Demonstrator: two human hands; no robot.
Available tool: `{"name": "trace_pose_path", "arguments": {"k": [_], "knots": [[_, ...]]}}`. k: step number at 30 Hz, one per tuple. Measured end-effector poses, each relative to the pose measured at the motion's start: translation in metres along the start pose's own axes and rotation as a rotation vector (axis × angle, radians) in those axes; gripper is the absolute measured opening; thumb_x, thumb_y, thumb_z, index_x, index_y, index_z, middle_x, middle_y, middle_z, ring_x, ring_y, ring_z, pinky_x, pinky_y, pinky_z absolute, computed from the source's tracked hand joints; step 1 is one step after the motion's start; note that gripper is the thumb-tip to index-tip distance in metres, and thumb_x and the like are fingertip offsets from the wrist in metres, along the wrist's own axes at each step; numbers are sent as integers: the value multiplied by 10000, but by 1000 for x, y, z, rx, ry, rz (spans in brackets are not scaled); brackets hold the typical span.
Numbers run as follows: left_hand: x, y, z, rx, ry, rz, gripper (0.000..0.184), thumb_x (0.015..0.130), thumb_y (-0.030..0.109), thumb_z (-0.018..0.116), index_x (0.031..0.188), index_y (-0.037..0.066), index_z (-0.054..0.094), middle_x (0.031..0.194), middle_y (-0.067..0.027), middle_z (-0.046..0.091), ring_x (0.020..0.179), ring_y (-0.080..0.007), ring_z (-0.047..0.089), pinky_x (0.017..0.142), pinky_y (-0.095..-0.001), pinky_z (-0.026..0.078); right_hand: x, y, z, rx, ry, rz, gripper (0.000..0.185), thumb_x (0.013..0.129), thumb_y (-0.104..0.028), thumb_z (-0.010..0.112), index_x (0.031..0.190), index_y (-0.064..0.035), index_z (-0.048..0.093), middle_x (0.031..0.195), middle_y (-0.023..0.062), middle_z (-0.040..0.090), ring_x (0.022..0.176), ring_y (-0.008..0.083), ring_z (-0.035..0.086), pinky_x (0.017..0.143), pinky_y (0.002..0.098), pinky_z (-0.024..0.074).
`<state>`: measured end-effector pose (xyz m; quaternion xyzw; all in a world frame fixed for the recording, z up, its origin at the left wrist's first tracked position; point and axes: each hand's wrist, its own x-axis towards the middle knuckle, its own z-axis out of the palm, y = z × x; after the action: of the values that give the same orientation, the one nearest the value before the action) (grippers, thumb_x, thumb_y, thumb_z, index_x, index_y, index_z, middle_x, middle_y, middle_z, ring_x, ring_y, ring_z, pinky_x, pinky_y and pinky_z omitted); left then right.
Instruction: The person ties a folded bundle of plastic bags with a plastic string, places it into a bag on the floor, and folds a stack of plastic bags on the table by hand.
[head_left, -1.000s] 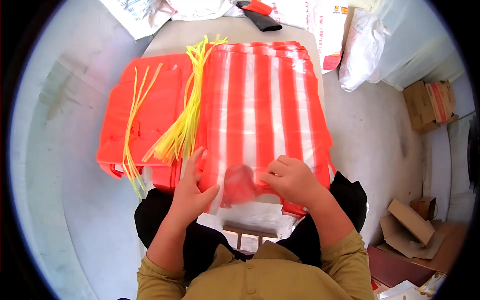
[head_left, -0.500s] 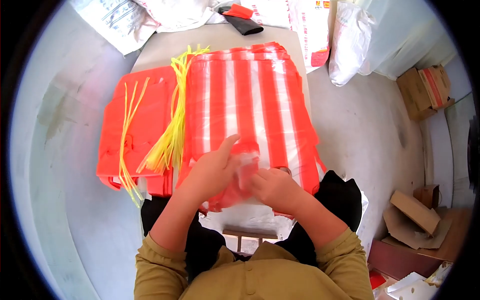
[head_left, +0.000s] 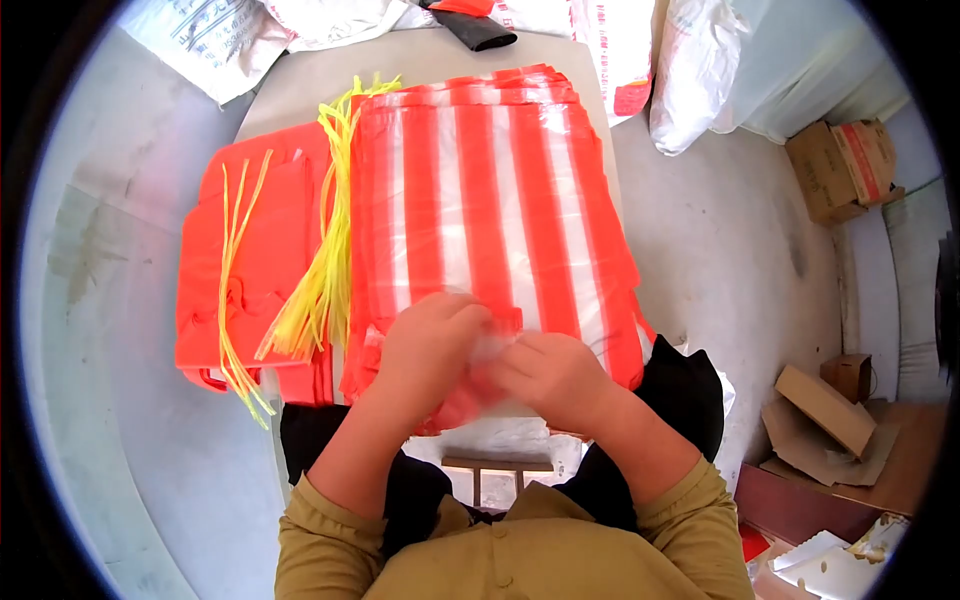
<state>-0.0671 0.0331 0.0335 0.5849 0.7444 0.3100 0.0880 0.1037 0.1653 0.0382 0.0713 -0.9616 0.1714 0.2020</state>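
Note:
A stack of red-and-clear striped plastic bags (head_left: 480, 190) lies flat in front of me. At its near edge, my left hand (head_left: 435, 345) has its fingers curled in on the crumpled end of a plastic bag. Facing it, my right hand (head_left: 555, 375) pinches the same bunched plastic, with the fingertips of both hands almost meeting. Motion blur smears the plastic between them. Along the stack's left side runs a bundle of yellow strips (head_left: 325, 285).
Folded red bags (head_left: 280, 220) are piled on the left, with several loose yellow strips (head_left: 232, 270) on top. White printed sacks (head_left: 215, 45) and a black-and-red item (head_left: 475, 28) sit at the back. Cardboard boxes (head_left: 840, 170) stand on the floor to the right.
My left hand has closed inward, its raised finger now curled down onto the plastic. My right hand stays beside it. The view has shifted slightly.

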Motion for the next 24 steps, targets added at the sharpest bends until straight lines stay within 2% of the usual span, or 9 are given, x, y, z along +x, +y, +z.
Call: {"name": "trace_pose_path", "arguments": {"k": [6, 9, 15, 18, 20, 22, 24], "knots": [[-1, -6, -7, -123, -40, 70, 195, 836, 31, 718, 1031, 16, 712, 1179, -152, 725, 1023, -359, 697, 868, -431, 580, 7, 6, -6, 65, -13, 164, 230, 799, -82, 697, 1029, -90, 690, 917, 33, 656, 846, 251, 653, 661, 371, 544], [-4, 2, -19, -104, -107, 49, 215, 831, 53, 741, 1038, 7, 706, 1230, -155, 709, 1053, -366, 689, 881, -438, 574, 11, 8, -1, 85, 110, 201, 209, 794, -69, 770, 996, -102, 727, 835, 40, 650, 736, 256, 631, 625, 369, 538], [-1, 1, -12, -78, -149, 107, 220, 825, 51, 755, 1031, 2, 695, 1264, -152, 694, 1078, -378, 679, 889, -449, 567, 6, 11, 7, 285, 147, 272, 176, 872, -100, 758, 1047, -96, 739, 919, 59, 709, 826, 285, 680, 690, 379, 566], [0, 3, -10, -137, -111, 59, 189, 855, 38, 734, 1034, -2, 687, 1233, -158, 703, 1066, -382, 683, 883, -445, 566, -2, 21, -7, 137, 151, 371, 156, 924, -114, 725, 1074, -70, 730, 1030, 82, 736, 908, 283, 704, 775, 389, 577], [-1, 4, -10, -189, -88, 9, 162, 885, 32, 713, 1038, -8, 679, 1216, -164, 706, 1057, -384, 686, 878, -437, 565, -3, 31, -34, 267, 186, 735, 192, 984, -122, 662, 1155, -47, 707, 1141, 111, 721, 999, 263, 693, 858, 378, 563], [-2, 4, -10, -224, -69, -39, 132, 915, 27, 690, 1039, -14, 670, 1202, -170, 707, 1047, -387, 688, 872, -427, 562, -14, 48, -55, 215, 216, 923, 282, 1034, -108, 582, 1297, -38, 651, 1241, 128, 685, 1065, 237, 664, 925, 351, 536], [-2, 4, -11, -233, -87, -63, 153, 930, 14, 664, 1081, -11, 674, 1187, -171, 710, 1043, -386, 689, 873, -413, 559, -31, 64, -63, 205, 218, 921, 335, 1049, -117, 559, 1373, -45, 605, 1284, 126, 659, 1073, 236, 649, 952, 348, 522]]}}
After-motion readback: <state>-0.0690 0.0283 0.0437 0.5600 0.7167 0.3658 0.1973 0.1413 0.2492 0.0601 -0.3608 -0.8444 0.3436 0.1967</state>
